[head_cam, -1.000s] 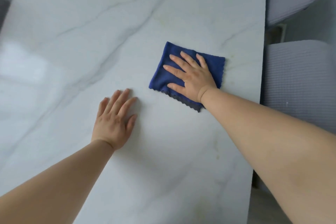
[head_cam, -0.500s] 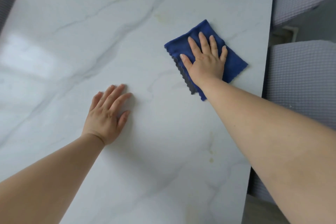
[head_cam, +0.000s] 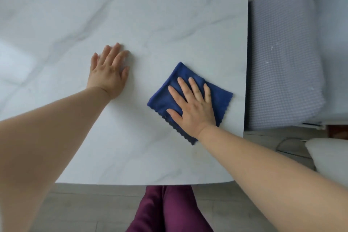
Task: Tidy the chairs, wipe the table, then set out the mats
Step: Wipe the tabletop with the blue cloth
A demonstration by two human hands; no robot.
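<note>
We see the left grip point(head_cam: 108, 73) lying flat on the worktop point(head_cam: 160, 15), fingers straight and close together, holding nothing. The right grip point(head_cam: 194, 107) is flat too, its straight fingers a little spread, and it presses down on the cloth point(head_cam: 165, 96) without curling round it. The cloth is dark blue and folded, with a zigzag edge. It lies on the worktop near the right edge and toward the near right corner, turned at an angle to both edges. The two grips are apart, with bare grey-veined surface between them. Just beside the worktop's right edge stands a chair point(head_cam: 282, 62) in a pale waffle-textured cover. Below the near edge we see our legs point(head_cam: 169, 213) in maroon trousers, above a grey wood floor point(head_cam: 84, 209).
</note>
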